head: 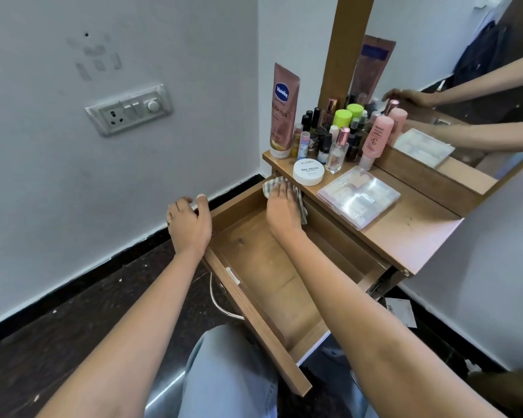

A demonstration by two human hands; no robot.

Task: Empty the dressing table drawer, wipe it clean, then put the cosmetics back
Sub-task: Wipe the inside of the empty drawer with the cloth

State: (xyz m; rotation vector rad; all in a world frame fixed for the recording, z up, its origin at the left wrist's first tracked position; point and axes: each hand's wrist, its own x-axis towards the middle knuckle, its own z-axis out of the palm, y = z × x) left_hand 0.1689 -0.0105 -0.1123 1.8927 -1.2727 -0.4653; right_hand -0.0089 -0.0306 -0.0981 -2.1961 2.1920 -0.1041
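The drawer (254, 267) is empty, the right hand (281, 206) presses the cloth (269, 187) with flat fingers in its 12 o'clock corner, the left hand (189, 223) grips its 10 o'clock corner, and the cosmetics (329, 137) on the bench (405, 233) at 1 o'clock must go back.

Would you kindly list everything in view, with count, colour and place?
drawer: one, brown wood, pulled open
cloth: one, pale striped, drawer's far corner
Vaseline tube: one, rose-brown, upright at far end of tabletop
white tub: one, white, tabletop edge near cloth
clear case: one, transparent, flat on tabletop
mirror: one, wood-framed, behind tabletop
pink bottle: one, pink, beside mirror
small bottles: many, mixed colours, behind tub
switch panel: one, white, left wall
left hand: grips drawer's front corner
right hand: presses cloth
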